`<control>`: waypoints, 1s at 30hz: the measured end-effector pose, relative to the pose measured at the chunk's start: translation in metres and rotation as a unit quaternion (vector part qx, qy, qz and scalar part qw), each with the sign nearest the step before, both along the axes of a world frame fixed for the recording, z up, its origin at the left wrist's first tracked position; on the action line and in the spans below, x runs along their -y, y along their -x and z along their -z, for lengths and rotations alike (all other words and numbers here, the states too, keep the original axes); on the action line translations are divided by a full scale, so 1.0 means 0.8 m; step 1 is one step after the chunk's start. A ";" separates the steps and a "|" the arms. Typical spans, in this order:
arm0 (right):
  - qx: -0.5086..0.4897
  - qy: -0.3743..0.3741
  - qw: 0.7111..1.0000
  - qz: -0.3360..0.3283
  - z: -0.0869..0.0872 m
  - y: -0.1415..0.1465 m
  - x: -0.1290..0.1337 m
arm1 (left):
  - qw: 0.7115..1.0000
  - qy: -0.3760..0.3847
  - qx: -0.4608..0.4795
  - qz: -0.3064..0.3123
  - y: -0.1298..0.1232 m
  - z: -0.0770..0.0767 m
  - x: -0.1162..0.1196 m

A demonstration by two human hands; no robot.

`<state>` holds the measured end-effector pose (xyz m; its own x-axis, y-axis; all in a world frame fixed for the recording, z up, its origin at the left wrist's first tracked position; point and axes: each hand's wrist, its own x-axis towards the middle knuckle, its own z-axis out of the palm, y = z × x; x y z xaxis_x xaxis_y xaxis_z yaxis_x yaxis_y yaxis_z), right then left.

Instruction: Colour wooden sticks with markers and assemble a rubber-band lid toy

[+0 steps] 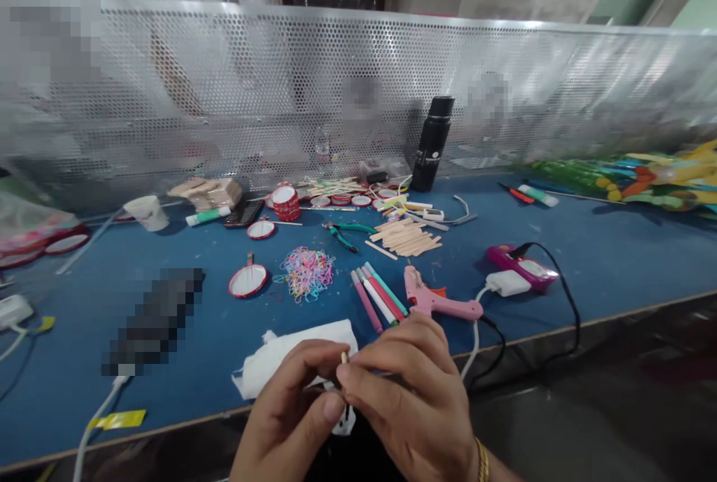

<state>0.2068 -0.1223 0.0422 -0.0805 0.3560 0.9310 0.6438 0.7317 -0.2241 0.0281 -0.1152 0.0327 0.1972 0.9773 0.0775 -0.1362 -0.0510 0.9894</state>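
Just above the near edge of the blue table (213,344), holding a slim pale stick (344,357) roughly upright in a tight thumb-and-finger pinch of the right hand (414,392). Loosely curling the left hand (291,407) alongside, with thumb and index apart; cannot tell whether gripping the stick too. Beyond, lying on the table: felt-tip markers (386,297), a pink glue gun (423,298), wooden craft sticks (406,238) and heaped coloured loops (307,273).
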 end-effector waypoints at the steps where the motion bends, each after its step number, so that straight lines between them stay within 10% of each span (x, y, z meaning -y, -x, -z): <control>1: 0.005 -0.003 1.000 0.005 0.000 0.000 0.001 | 1.000 -0.011 0.000 0.009 -0.001 -0.003 0.000; 21: 0.048 0.028 0.998 0.008 -0.017 -0.021 0.001 | 0.998 0.054 0.037 0.018 -0.008 -0.019 -0.002; 24: 0.076 0.084 0.985 0.131 -0.009 -0.063 -0.008 | 0.999 0.021 0.027 -0.022 0.010 -0.017 -0.013; 30: 0.208 0.245 0.858 0.402 0.043 -0.143 -0.023 | 0.988 0.008 0.053 -0.142 0.027 -0.008 -0.042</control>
<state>0.3211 -0.1040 0.0075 0.0846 0.7921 0.6044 0.9948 -0.1016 -0.0061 0.0067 -0.0816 0.0392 -0.0945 0.9933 0.0663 -0.2213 -0.0859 0.9714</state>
